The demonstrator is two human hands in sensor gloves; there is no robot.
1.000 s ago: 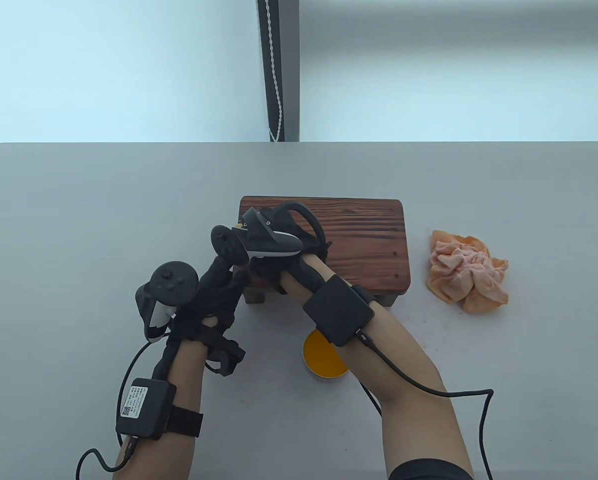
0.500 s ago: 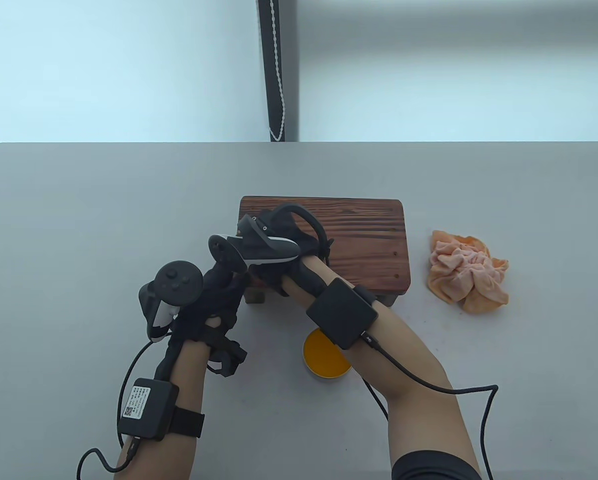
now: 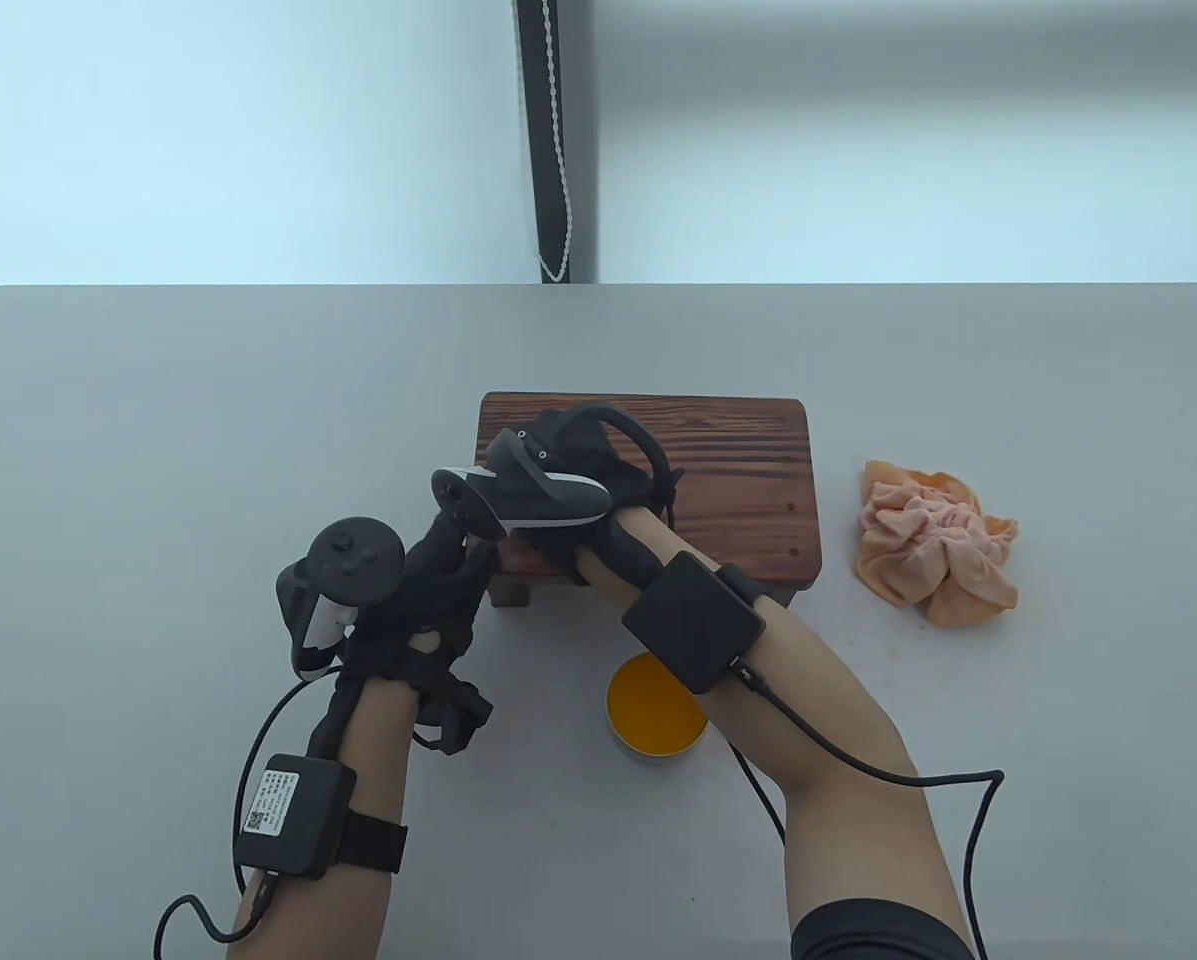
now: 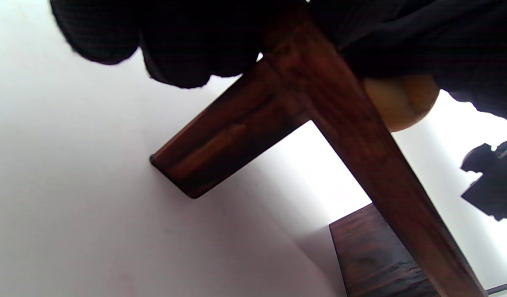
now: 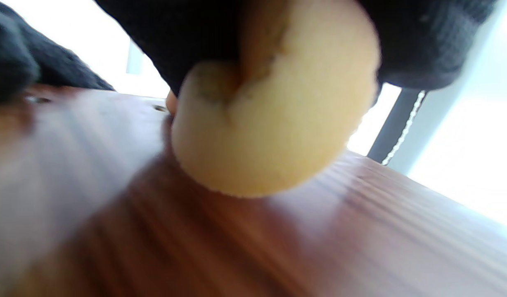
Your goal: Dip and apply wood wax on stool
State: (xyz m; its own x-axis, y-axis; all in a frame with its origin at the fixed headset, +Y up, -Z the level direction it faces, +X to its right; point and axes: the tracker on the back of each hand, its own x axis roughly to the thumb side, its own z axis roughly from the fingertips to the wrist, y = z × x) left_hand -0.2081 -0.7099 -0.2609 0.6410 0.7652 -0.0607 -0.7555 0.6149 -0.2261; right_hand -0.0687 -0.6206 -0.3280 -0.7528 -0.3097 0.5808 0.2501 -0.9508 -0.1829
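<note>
The white label [image 3: 270, 803] on the left wrist box carries print and a code, too small to read.

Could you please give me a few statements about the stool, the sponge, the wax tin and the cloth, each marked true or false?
1. The right hand holds a pale yellow sponge against the top of the stool. True.
2. The wax tin sits on the stool top. False: it stands on the table, in front of the stool.
3. The left hand grips the stool's front left corner. True.
4. The orange cloth is draped over the stool. False: it lies bunched on the table to the stool's right.
5. The wax tin is closed with a lid. False: it is open, showing yellow wax.
</note>
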